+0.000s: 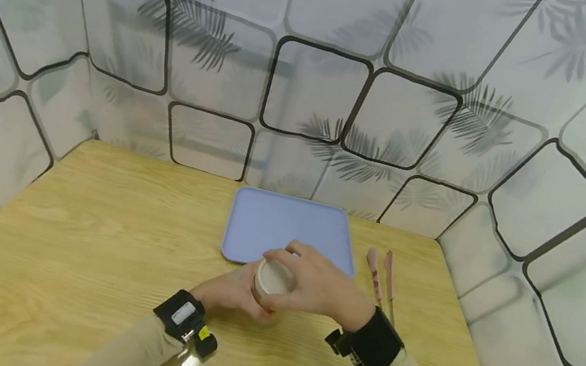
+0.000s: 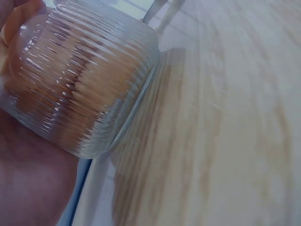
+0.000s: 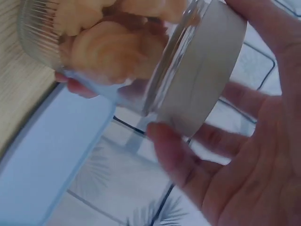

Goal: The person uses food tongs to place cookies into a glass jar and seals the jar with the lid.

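A ribbed clear glass jar (image 2: 89, 80) is held tilted just above the wooden table in the left wrist view. Light-brown biscuits (image 3: 110, 52) show through its glass. My left hand (image 1: 235, 294) grips the jar's body from the side and below. Over the top is a pale, flat lid (image 3: 202, 70), seated on the jar's mouth. The fingers and thumb of my right hand (image 1: 322, 283) curl round this lid's rim. From the head view, the lid hides most of the jar.
Behind the hands a blue rectangular tray (image 1: 286, 221) lies on the wooden table (image 1: 109, 255). Two slim pink-ended utensils (image 1: 374, 273) lie to its right. A patterned curtain (image 1: 216, 84) encloses the table at the back and sides.
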`<state>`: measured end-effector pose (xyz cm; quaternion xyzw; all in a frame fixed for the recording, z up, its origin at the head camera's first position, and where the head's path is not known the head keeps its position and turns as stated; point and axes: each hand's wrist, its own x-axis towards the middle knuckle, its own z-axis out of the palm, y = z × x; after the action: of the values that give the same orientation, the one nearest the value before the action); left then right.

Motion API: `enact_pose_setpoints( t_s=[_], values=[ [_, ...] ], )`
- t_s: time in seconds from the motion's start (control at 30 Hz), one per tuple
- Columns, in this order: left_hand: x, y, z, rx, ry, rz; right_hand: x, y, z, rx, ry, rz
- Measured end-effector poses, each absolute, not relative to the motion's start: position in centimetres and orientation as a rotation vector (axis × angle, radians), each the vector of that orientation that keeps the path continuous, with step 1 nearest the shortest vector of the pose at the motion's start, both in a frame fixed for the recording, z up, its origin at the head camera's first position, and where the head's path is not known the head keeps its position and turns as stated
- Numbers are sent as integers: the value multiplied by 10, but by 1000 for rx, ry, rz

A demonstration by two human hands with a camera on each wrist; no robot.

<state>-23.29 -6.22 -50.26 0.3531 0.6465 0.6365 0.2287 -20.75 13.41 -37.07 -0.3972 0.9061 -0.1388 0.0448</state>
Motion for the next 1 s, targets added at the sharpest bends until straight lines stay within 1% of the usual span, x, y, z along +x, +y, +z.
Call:
enact_pose_setpoints(
  t_s=[0.13,0.23,0.37,0.43,0.63,0.7,0.83,1.0],
  values=[
    [-233,-62,-501,930,1742,1780,-200,118,-366,-1011,2899,-318],
    [-233,-62,-500,949,1791,1759,-199,106,-366,-888,2971,-207],
    [-234,-62,-500,1027,1852,1711,-202,99,-365,-816,2964,-96],
    [-234,-62,-500,1029,1833,1704,-205,100,-360,-862,2898,-73],
    [-236,-61,-504,1012,1798,1705,-217,117,-343,-1278,2571,-111],
    [-236,-61,-503,1029,1808,1694,-217,122,-342,-1358,2526,-117],
    [-236,-63,-501,1012,1823,1685,-217,127,-343,-1401,2559,-89],
    [-234,-63,-501,1002,1774,1721,-215,126,-349,-1334,2699,-89]
  ],
)
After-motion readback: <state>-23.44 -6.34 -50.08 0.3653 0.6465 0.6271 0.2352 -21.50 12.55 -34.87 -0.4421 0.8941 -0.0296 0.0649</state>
